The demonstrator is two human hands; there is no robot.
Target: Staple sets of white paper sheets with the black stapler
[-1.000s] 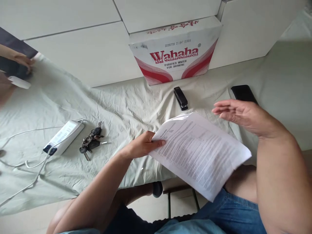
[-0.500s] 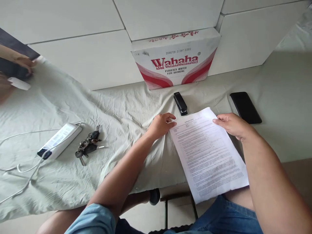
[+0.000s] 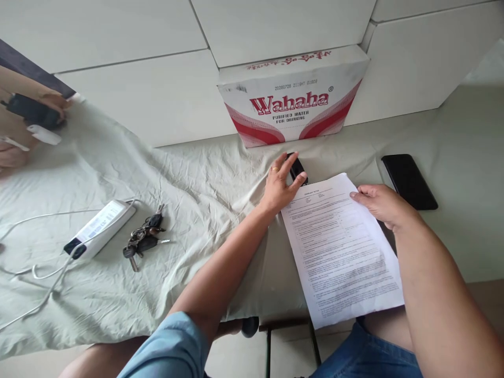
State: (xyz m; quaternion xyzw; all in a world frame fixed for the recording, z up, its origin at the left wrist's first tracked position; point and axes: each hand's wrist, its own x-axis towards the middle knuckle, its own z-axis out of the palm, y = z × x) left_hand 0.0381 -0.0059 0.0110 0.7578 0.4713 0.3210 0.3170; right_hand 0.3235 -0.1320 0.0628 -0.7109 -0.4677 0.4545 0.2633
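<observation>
A black stapler [image 3: 296, 168] lies in front of the water carton, partly covered by my left hand [image 3: 281, 184]. That hand's fingers are spread over the stapler; whether they touch it I cannot tell. My right hand [image 3: 380, 202] pinches the upper right edge of a printed paper sheet [image 3: 338, 252], thumb on top. The sheet slants down past the front edge of the cloth-covered table towards my lap. It is slightly creased, and its text is mostly too small to read.
A white and red water carton [image 3: 293, 113] stands against the white panels. On the right lies a black phone [image 3: 409, 181]. A bunch of keys [image 3: 145, 236] and a white power bank-like block [image 3: 98, 228] with cables are at left. Another person's hand [image 3: 55, 102] holds a dark object, far left.
My left hand has let go of the sheet's upper left corner and moved forward and right, over the stapler. My right hand still grips the sheet.
</observation>
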